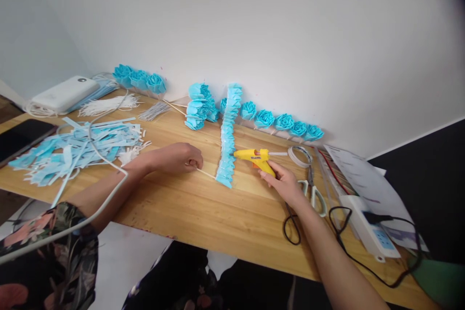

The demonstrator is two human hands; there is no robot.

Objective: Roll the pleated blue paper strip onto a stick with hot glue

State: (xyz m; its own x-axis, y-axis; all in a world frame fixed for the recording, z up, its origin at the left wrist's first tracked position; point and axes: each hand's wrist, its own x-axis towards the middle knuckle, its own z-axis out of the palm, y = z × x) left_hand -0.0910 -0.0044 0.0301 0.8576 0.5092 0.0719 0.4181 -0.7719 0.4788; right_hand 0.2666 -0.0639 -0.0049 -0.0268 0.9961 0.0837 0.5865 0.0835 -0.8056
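Note:
My left hand [179, 158] is closed around a thin wooden stick [206, 173]. The stick's far end meets the lower end of a long pleated light-blue strip [227, 147], which lies on the table and reaches back toward the wall. In my right hand [285, 181] is a yellow hot glue gun [256, 156], a clear glue stick poking out of its back. Its nozzle points left and is at the strip's right edge; I cannot tell whether it touches. Several finished blue flowers [264, 118] lean along the wall behind.
Blue and white scraps [80, 147] pile at the left, near a phone [23, 138] and a white power bank [64, 94]. A white cable crosses over my left forearm. Scissors [312, 191], a tape roll [300, 156] and a power strip [370, 227] with a black cord lie at the right.

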